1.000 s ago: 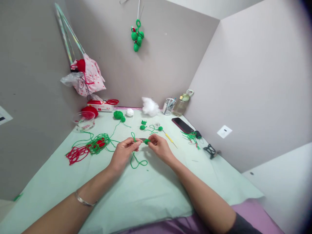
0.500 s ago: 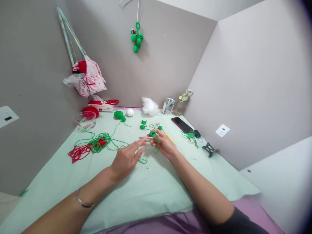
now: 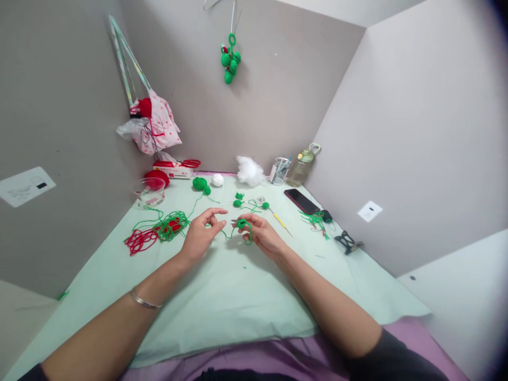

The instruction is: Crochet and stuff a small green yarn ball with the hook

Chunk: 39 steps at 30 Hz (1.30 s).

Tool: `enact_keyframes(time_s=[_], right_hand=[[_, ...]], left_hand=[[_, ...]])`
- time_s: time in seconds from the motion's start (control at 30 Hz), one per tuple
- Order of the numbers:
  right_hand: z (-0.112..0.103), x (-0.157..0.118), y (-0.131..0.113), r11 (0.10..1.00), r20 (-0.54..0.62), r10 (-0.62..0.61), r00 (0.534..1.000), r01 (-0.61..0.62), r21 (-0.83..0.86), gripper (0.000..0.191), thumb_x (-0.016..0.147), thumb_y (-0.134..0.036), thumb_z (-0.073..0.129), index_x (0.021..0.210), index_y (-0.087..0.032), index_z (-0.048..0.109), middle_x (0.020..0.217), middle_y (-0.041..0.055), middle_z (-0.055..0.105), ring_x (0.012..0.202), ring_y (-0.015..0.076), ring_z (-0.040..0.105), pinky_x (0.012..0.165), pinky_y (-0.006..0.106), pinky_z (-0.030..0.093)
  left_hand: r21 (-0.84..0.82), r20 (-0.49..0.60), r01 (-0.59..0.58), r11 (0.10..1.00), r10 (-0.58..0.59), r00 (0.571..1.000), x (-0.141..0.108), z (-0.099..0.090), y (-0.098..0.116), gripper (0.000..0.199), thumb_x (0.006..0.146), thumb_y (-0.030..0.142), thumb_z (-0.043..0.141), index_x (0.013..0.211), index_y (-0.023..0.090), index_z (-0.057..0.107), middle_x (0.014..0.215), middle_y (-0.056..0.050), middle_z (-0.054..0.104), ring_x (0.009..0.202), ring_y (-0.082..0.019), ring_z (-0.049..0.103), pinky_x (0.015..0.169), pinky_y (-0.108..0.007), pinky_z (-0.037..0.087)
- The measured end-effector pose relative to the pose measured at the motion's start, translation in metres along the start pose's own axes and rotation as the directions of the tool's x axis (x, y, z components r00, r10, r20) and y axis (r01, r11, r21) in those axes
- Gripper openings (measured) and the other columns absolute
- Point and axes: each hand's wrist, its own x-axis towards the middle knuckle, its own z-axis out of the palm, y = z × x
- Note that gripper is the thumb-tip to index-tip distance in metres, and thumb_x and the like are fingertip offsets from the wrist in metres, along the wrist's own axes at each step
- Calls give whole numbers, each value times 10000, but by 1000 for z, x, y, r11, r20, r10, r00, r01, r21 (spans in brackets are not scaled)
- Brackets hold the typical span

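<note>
My right hand (image 3: 264,235) is closed on a small green crochet piece (image 3: 242,223), with a loop of green yarn hanging below it. A dark pointed tip, from a tool mostly hidden by the fingers, sticks out to the left of the piece. To its left, my left hand (image 3: 200,233) has its thumb and index finger apart. A strand of green yarn (image 3: 227,235) runs between the two hands; the lower left fingers are hidden. Beyond the right hand lie a yellow-handled crochet hook (image 3: 280,219) and small green crochet balls (image 3: 265,206).
Tangled green yarn (image 3: 172,225) and red yarn (image 3: 141,242) lie at left. Along the back stand a clear plastic tub (image 3: 150,193), white stuffing (image 3: 250,172), a pen cup (image 3: 280,172) and a bottle (image 3: 300,168). A phone (image 3: 301,201) and black stand (image 3: 348,242) are at right.
My left hand has drawn back left from the right hand, its thumb and index finger spreading. My right hand has turned and lowered the crochet piece slightly. The view has shifted a little.
</note>
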Motion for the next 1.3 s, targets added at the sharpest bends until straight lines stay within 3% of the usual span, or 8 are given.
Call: enact_keyframes(time_s=[0.1, 0.2, 0.4, 0.77, 0.9, 1.0, 1.13, 1.3], right_hand=[[0, 1, 3, 1000, 23, 11, 1000, -11, -15, 358, 693, -367, 900, 959, -192, 738, 916, 44, 755, 769, 126, 644, 638, 226, 477], [1, 1, 5, 999, 55, 22, 998, -20, -26, 358, 694, -381, 900, 952, -188, 742, 908, 46, 749, 759, 129, 641, 645, 234, 477], [0, 0, 3, 999, 75, 25, 997, -23, -31, 376, 679, -386, 906, 959, -185, 755, 845, 18, 723, 749, 117, 630, 650, 227, 469], [4, -1, 8, 995, 58, 71, 996, -66, -79, 376, 660, -405, 918, 902, -189, 729, 807, 8, 718, 690, 111, 629, 640, 224, 492], [7, -3, 6, 992, 83, 103, 991, -97, -81, 434, 752, -576, 804, 893, -174, 717, 794, 52, 720, 650, 131, 616, 565, 233, 472], [8, -7, 0, 980, 121, 117, 986, -95, -173, 544, 853, -693, 627, 933, -162, 716, 760, 71, 714, 552, 114, 534, 474, 222, 369], [7, -10, -6, 937, 118, 41, 992, 3, -348, 433, 777, -592, 774, 845, -169, 714, 621, -10, 630, 494, 79, 382, 476, 226, 272], [3, -9, -7, 909, -25, -145, 989, 123, -397, 317, 821, -476, 764, 748, -173, 705, 700, -3, 641, 630, 108, 476, 609, 251, 377]], left_hand=[[-42, 111, -23, 999, 28, 993, 0, 7, -3, 378, 796, 326, 744, 1160, 221, 732, 986, -27, 690, 925, -186, 663, 899, -315, 525], [-73, 196, -38, 997, 52, 979, 0, 11, -8, 389, 802, 328, 745, 1180, 237, 750, 1178, -69, 672, 1050, -218, 662, 1000, -366, 513], [-79, 292, -49, 996, 70, 954, 4, 4, -13, 338, 879, 357, 675, 1185, 242, 763, 1137, -80, 673, 1043, -237, 680, 959, -381, 538], [14, 201, -136, 991, 130, 971, -4, 15, -21, 295, 851, 277, 704, 1143, 259, 742, 1067, -41, 607, 890, -180, 630, 893, -360, 530], [78, 155, -179, 981, 166, 974, -7, 14, -16, 250, 870, 295, 700, 1115, 257, 731, 1081, -46, 606, 913, -189, 614, 844, -334, 516], [115, 107, -193, 975, 181, 978, -7, 10, -13, 234, 883, 309, 685, 1101, 228, 700, 1079, -58, 610, 927, -199, 614, 804, -323, 508], [135, 96, -185, 973, 174, 980, -5, 8, -13, 200, 898, 320, 662, 1069, 219, 686, 1053, -62, 642, 927, -209, 630, 712, -297, 508], [124, 96, -162, 979, 151, 984, -4, 9, -16, 163, 897, 321, 647, 1014, 213, 685, 1027, -61, 680, 935, -215, 644, 705, -293, 519]])
